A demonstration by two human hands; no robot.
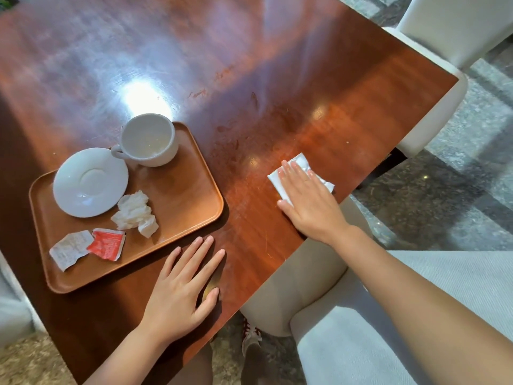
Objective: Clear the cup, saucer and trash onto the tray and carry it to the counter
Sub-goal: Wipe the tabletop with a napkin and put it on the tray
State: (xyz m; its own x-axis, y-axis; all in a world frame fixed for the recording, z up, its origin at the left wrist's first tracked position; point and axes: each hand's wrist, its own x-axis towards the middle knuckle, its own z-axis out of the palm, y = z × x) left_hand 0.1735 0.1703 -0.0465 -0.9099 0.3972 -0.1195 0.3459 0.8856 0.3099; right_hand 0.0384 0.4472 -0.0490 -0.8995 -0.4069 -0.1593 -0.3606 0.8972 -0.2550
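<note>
A brown wooden tray (pixel 183 201) lies on the left of the table. On it stand a white cup (pixel 148 140), tipped toward me, and a white saucer (pixel 90 182). A crumpled tissue (pixel 136 213), a red sachet (pixel 107 243) and a torn white wrapper (pixel 70 249) also lie on the tray. My left hand (pixel 183 287) rests flat on the table just in front of the tray, holding nothing. My right hand (pixel 308 201) presses flat on a white napkin (pixel 301 163) near the table's right edge.
The glossy red-brown table (pixel 249 65) shows smears in its middle. A white chair (pixel 455 31) stands at the far right corner. A beige and grey upholstered seat (pixel 347 329) sits below the table's right edge, over a stone floor (pixel 458 190).
</note>
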